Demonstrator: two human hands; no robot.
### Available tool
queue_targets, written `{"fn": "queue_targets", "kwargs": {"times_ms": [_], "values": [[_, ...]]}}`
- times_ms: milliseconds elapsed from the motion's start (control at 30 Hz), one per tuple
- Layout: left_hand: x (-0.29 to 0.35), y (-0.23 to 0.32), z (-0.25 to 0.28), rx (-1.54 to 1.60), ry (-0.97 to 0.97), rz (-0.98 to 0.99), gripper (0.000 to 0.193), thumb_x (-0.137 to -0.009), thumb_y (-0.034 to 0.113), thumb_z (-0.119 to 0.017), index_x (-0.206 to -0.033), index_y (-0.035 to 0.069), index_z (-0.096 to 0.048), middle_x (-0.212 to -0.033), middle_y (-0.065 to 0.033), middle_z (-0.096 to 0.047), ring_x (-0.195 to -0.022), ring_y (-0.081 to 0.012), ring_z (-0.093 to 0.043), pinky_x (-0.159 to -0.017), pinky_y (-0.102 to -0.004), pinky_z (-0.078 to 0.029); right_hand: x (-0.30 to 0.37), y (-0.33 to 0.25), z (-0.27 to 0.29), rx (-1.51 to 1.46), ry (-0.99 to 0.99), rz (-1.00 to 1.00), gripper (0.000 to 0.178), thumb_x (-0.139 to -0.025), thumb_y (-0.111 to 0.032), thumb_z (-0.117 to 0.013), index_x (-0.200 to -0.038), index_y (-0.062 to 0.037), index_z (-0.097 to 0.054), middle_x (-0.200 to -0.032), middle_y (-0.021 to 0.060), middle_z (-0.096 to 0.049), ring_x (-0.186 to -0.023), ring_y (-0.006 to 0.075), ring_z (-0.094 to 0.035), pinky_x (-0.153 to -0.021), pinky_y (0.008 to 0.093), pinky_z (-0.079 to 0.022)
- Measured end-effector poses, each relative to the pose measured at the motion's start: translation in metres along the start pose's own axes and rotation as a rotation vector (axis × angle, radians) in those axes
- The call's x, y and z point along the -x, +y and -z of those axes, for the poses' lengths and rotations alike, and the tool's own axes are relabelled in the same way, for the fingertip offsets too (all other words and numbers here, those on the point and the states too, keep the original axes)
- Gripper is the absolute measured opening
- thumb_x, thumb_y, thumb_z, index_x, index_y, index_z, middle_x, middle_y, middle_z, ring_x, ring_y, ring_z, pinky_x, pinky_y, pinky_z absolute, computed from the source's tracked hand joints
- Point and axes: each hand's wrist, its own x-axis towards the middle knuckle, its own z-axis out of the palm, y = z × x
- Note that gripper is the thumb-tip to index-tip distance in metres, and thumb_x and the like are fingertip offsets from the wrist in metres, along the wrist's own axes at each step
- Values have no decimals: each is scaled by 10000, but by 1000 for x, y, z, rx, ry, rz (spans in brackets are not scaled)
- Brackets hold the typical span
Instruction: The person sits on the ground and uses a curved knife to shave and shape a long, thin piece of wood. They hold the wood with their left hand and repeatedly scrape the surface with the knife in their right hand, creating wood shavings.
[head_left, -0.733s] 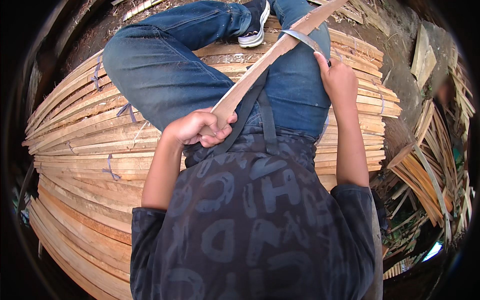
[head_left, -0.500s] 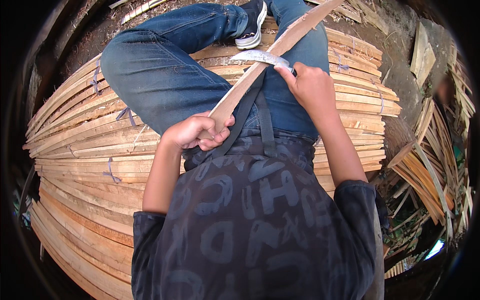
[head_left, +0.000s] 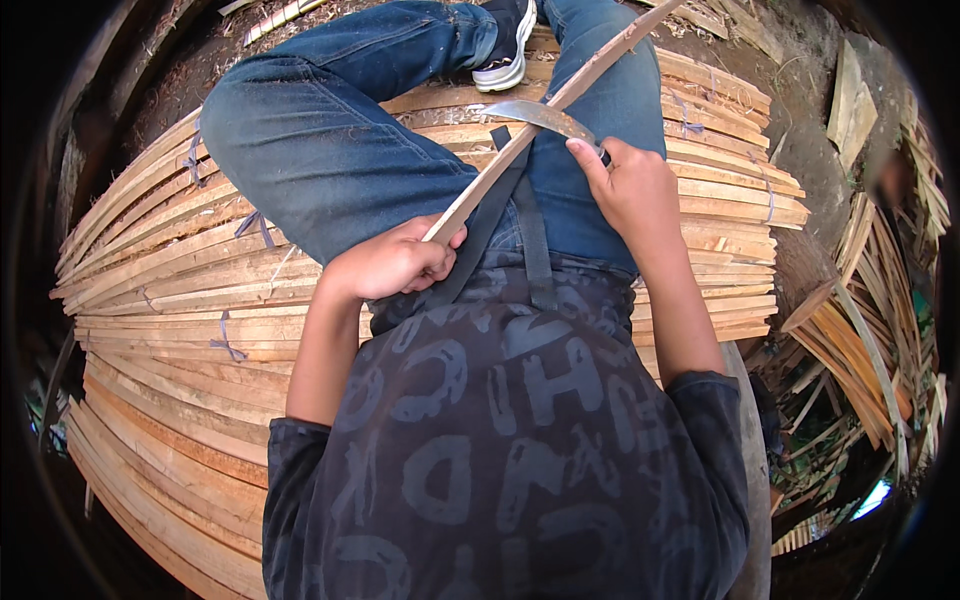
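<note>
A long thin wooden strip slants from my lap up to the far right, with its narrow edge turned upward. My left hand is closed around the strip's near end, close to my waist. In my right hand is a curved knife, gripped by its handle, which the fingers mostly hide. The blade points left and lies across the strip above my thigh. A dark strap hangs over my lap beneath the strip.
Bundled wooden slats tied with purple strips spread under and around my legs. At the right are a cut log end and a heap of thin split strips. Shavings and wood pieces lie on the ground ahead.
My left hand has turned the strip from its broad face onto its narrow edge. The knife has tilted slightly, and my right hand has shifted a little to the right and toward me.
</note>
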Motion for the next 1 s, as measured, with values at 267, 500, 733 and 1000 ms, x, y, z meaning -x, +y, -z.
{"fn": "queue_targets", "kwargs": {"times_ms": [267,500,733,1000], "values": [[10,-3,-6,-130,90,-37,250,-749,94,-444,-995,59,-430,-712,-11,-443,-517,-67,-355,-430,-223,-277,-4,-4,0,64,125,142,605,-857,-596,-587,-609,-45,-609,-501,159,-570,-489,335,-616,-443,402,-485],[1,-5,7,76,-21,47,336,-669,90,-462,-1001,55,-426,-709,-30,-451,-479,-80,-346,-421,-234,-276,-18,16,-7,111,213,72,618,-851,-614,-587,-611,-45,-610,-489,156,-564,-463,336,-603,-409,399,-462],[-2,-14,15,278,-113,23,415,-613,84,-487,-1022,53,-425,-716,-50,-464,-462,-88,-345,-411,-240,-261,-20,14,-8,97,173,159,580,-880,-565,-582,-620,-47,-604,-503,156,-572,-479,348,-605,-424,410,-469],[-4,-17,17,380,-182,35,382,-653,72,-470,-1033,51,-439,-710,-38,-460,-451,-76,-358,-409,-230,-272,-23,11,-5,118,132,249,557,-874,-552,-595,-614,-60,-588,-509,141,-580,-477,324,-611,-423,393,-473]]}}
